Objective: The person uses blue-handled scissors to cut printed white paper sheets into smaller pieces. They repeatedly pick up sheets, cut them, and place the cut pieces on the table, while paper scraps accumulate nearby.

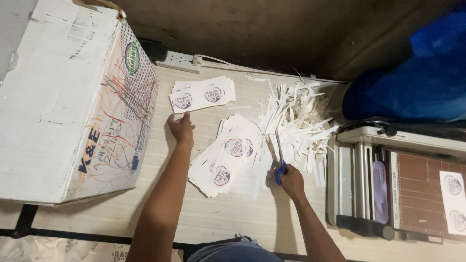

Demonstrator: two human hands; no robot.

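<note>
My left hand (181,129) rests flat on the wooden floor board, fingers toward a neat stack of printed round-logo stickers (200,94), just below it and holding nothing. My right hand (290,178) grips blue-handled scissors (280,160), whose blades point away from me into a heap of white paper strips (296,121). Between my hands lies a fanned pile of uncut sticker sheets (225,157).
A large white cardboard box (63,97) stands at the left. A paper cutter (403,184) with a sticker sheet on it sits at the right. A white power strip (178,61) lies along the wall. A person in blue clothing (417,77) is at the upper right.
</note>
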